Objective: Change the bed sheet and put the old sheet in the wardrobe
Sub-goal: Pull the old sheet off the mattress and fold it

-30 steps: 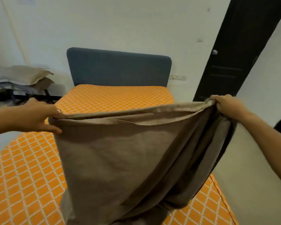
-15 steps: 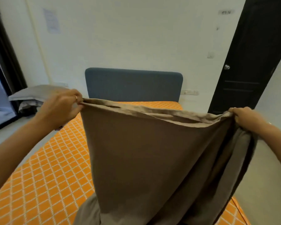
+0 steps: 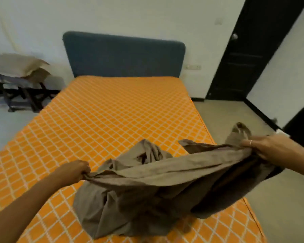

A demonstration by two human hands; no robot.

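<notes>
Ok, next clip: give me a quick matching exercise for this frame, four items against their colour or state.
Things:
1. sheet
2. mattress
3. headboard
4. door

States:
A. black, closed
B. orange with white diamond grid
C. brown, bunched, held by the left hand and right hand
D. blue-grey, against the wall

Pairs: 1-C, 2-B, 3-D, 4-A

Both forearms are bare, and the right hand (image 3: 270, 148) wears a thin ring (image 3: 251, 142).
</notes>
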